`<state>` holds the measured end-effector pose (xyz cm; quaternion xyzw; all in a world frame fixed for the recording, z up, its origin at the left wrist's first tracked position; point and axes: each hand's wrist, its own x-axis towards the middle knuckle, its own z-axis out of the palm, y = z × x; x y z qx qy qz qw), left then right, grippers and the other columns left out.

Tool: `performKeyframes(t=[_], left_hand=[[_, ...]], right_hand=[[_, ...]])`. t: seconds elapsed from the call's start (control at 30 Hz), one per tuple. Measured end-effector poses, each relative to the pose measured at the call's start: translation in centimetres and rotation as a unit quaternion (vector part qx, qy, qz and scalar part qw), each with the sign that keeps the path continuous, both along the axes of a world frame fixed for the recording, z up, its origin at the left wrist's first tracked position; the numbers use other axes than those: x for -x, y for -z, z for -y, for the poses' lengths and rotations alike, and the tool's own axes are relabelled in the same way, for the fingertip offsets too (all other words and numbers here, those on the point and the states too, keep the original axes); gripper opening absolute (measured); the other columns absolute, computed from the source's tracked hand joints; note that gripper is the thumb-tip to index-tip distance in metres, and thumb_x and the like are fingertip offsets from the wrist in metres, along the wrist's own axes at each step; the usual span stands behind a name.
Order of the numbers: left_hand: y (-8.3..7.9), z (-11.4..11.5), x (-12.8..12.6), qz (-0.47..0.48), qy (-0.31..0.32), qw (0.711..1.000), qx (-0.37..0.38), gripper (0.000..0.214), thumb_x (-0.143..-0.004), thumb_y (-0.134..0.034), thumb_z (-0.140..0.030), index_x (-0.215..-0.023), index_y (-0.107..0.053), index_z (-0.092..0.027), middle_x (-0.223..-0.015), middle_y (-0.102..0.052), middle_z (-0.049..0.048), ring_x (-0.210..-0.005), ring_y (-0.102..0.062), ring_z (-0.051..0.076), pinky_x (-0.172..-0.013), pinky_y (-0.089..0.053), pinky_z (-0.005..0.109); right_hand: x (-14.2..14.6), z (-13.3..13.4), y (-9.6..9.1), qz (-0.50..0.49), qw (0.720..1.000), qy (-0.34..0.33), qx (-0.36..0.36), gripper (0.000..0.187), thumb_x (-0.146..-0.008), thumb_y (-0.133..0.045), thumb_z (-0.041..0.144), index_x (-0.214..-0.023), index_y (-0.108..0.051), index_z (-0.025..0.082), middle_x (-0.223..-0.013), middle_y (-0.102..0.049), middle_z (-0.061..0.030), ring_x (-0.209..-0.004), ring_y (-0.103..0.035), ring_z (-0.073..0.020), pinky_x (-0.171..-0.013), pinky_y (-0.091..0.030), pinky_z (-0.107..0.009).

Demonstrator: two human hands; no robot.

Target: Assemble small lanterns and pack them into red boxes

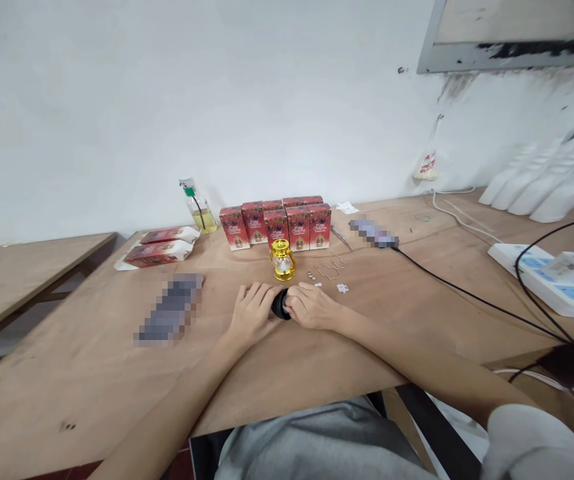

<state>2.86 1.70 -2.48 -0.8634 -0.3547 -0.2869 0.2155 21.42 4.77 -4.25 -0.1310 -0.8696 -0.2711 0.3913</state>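
Note:
Between my hands, above the wooden table [311, 373], is a small black round object [281, 305]; its full shape is hidden by the fingers. My left hand [254, 312] closes on its left side. The fingers of my right hand [314, 305] are curled against its right side. Just beyond stands a small gold lantern [283, 261] with a clear middle, upright. Right of the lantern lie several small round button-like pieces [311, 275], bent thin wires [331, 268] and a white scrap [342, 288].
Several red printed boxes [276, 228] stand in rows behind the lantern; more boxes lie in a white tray [123, 262]. A bottle of yellow liquid [201, 215], tweezers [341, 237], blurred phones [171, 310], a cable [447, 283] and a power strip [549, 280] surround the work area.

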Motion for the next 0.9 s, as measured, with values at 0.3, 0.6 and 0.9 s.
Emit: performKeyframes(t=[0.3, 0.6, 0.9], left_hand=[[-0.3, 0.0, -0.1, 0.008, 0.007, 1.000, 0.001, 0.030, -0.088, -0.050, -0.036, -0.108, -0.055, -0.014, -0.088, -0.066, 0.0076, -0.079, -0.055, 0.021, -0.069, -0.031, 0.033], [-0.1, -0.8, 1.7, 0.038, -0.057, 0.998, 0.008, 0.030, -0.083, -0.055, -0.039, -0.102, -0.053, -0.015, -0.084, -0.065, 0.0068, -0.078, -0.057, 0.023, -0.068, -0.031, 0.033], [-0.2, -0.5, 1.3, 0.030, -0.032, 0.999, -0.011, 0.030, -0.084, -0.055, -0.037, -0.104, -0.052, -0.015, -0.084, -0.064, 0.0056, -0.078, -0.057, 0.022, -0.068, -0.031, 0.032]], right_hand=[[0.1, -0.4, -0.3, -0.029, 0.999, -0.014, -0.027, 0.022, -0.095, -0.032, 0.016, -0.077, -0.045, 0.017, -0.071, -0.050, -0.0044, -0.065, -0.045, -0.0167, -0.059, -0.034, -0.029], [-3.5, -2.7, -0.9, -0.023, 0.926, 0.112, 0.359, 0.017, -0.094, -0.037, 0.023, -0.081, -0.046, 0.019, -0.069, -0.057, -0.0016, -0.058, -0.048, -0.0141, -0.057, -0.032, -0.026], [-5.6, -4.0, -1.5, 0.029, 0.900, 0.056, 0.431, 0.021, -0.078, -0.062, 0.021, -0.061, -0.050, 0.019, -0.058, -0.053, 0.0001, -0.065, -0.047, -0.0149, -0.060, -0.031, -0.025]])
